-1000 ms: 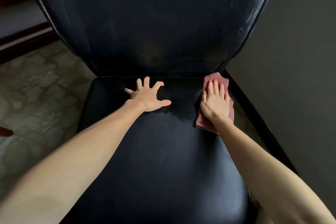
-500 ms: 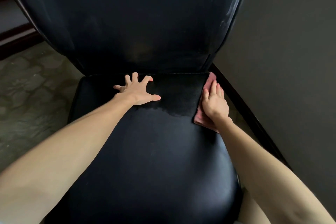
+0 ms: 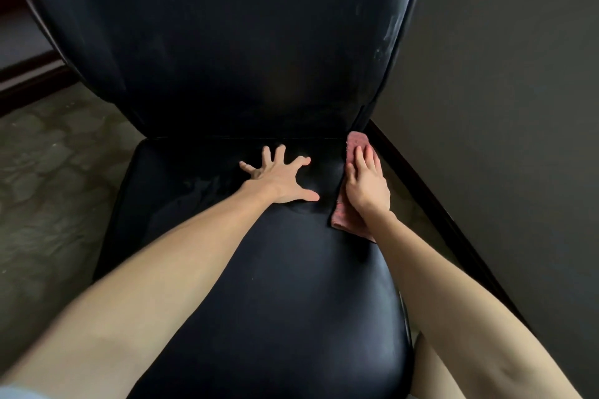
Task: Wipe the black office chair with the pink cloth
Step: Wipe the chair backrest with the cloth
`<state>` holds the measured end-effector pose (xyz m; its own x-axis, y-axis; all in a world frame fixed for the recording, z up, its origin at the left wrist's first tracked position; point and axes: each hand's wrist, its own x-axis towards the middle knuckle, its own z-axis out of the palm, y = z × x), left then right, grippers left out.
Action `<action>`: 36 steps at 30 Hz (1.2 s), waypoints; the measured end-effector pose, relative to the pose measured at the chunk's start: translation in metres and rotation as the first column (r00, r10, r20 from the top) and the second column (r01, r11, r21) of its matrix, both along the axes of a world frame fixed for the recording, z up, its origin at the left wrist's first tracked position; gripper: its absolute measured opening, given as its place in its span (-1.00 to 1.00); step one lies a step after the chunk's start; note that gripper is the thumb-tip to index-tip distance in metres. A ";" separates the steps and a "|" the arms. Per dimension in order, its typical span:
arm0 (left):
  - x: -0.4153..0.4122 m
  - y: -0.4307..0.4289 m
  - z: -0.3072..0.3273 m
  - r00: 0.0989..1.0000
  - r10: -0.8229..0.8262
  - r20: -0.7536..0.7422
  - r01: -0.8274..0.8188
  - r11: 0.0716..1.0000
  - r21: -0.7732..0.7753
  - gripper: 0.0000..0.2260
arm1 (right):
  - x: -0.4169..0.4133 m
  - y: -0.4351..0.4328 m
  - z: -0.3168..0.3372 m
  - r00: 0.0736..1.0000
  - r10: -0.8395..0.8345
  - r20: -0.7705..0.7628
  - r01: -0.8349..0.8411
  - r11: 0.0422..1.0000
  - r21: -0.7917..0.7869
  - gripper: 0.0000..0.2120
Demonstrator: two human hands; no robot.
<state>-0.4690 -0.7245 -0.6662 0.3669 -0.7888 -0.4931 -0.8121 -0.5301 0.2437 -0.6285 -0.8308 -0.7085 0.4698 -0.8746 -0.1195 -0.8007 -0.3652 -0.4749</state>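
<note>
Since the pink cloth [image 3: 356, 143] sits on the right rear edge of the black office chair [image 3: 285, 285] seat, a hard swipe could shove it off toward the wall [image 3: 502, 107] (awkward spot to reach). Meanwhile the right hand [image 3: 366, 185] presses it flat, fingers straight, and the left hand [image 3: 278, 178] is splayed bare on the seat, so leaning harder might swivel the chair.

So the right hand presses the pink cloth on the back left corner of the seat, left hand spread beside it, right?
No. The head view shows the right hand pressing the pink cloth on the back right corner of the seat, not the left. The left hand is spread beside it.
</note>
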 end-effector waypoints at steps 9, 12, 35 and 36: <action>-0.018 -0.009 0.007 0.983 0.124 0.134 -0.119 0.992 -0.047 -0.17 | -0.013 -0.005 -0.003 0.954 -0.048 0.295 0.014 0.993 0.115 -0.60; -0.031 -0.017 0.023 0.968 0.168 0.185 -0.154 0.984 -0.085 -0.18 | -0.023 -0.005 0.017 0.897 -0.073 0.435 -0.032 0.973 0.228 -0.64; -0.079 -0.048 0.328 0.924 0.360 0.130 -0.303 0.896 -0.325 -0.34 | -0.038 -0.017 0.331 0.679 -0.494 0.543 -0.033 0.718 0.695 -0.68; -0.078 -0.050 0.341 0.923 0.360 0.139 -0.298 0.894 -0.335 -0.34 | -0.036 -0.020 0.342 0.671 -0.505 0.544 -0.036 0.710 0.704 -0.68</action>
